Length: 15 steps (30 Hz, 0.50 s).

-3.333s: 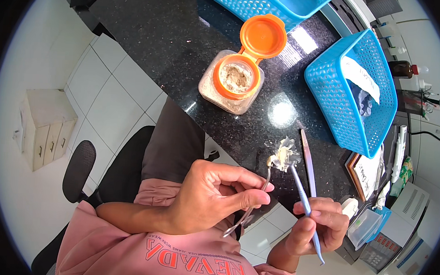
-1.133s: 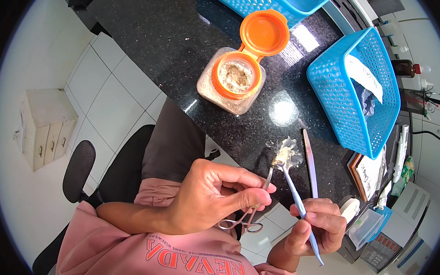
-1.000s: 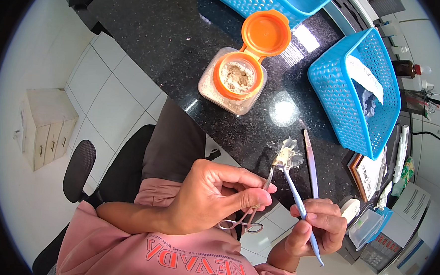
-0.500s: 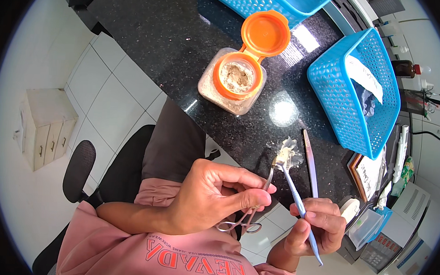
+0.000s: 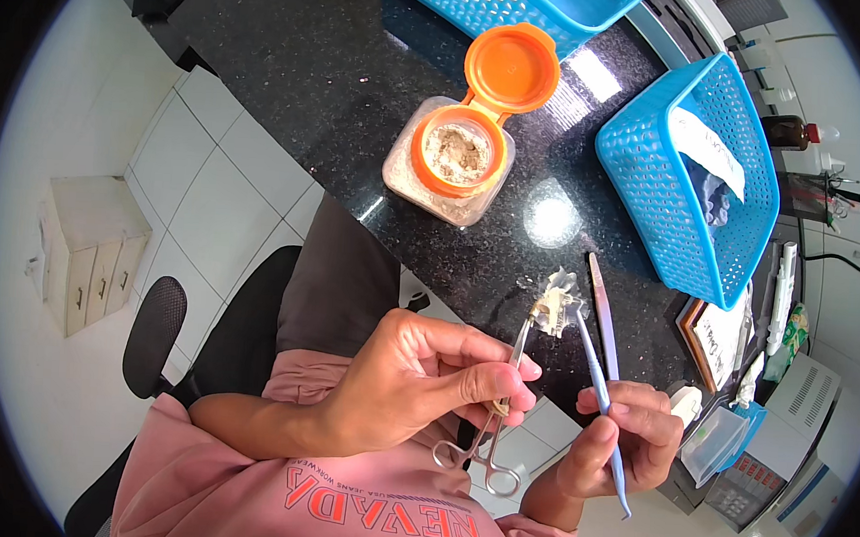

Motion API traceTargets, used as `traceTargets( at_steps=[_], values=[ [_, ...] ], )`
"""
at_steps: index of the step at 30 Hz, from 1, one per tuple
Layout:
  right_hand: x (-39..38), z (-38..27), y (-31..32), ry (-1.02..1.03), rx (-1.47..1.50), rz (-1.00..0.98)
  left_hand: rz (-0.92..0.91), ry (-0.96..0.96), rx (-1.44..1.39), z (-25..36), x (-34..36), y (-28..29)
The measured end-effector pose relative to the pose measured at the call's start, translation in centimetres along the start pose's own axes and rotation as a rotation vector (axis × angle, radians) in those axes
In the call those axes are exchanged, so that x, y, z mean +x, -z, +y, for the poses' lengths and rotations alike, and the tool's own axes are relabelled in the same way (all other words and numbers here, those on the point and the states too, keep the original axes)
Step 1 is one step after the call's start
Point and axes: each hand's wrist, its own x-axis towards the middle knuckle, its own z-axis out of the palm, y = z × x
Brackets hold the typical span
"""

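My left hand (image 5: 422,380) is closed around metal scissor-handled forceps (image 5: 484,448), with the ring handles hanging below the fingers. At the far tips of the forceps is a small piece smeared with cream-coloured paste (image 5: 554,306), its own shape hard to make out. My right hand (image 5: 630,439) pinches a slim light-blue hand tool (image 5: 599,379). Its upper tip is at the right edge of the pasty piece; whether they touch I cannot tell. Purple-tinted tweezers (image 5: 603,312) lie on the black counter just right of the piece.
On the speckled black counter (image 5: 294,77) stands a square clear jar (image 5: 424,190) of pale powder, its orange lid (image 5: 511,69) flipped back. A blue perforated basket (image 5: 644,182) holding a white packet is at the right; another blue basket (image 5: 473,13) is behind the jar.
The blue tool's tip has shifted right, off the middle of the pasty piece to its edge. The forceps have turned slightly, their ring handles swinging lower and more into view.
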Motion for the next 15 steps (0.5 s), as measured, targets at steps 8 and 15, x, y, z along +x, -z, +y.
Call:
traceTargets(
  at_steps=[8,15],
  values=[
    [-0.02,-0.07,-0.39,-0.029,-0.101,-0.042,-0.058,0.162,-0.251,0.30,-0.23,0.34],
    [-0.12,-0.41,-0.33,0.038,0.058,0.031,-0.069,0.159,-0.272,0.14,-0.12,0.48]
  ],
)
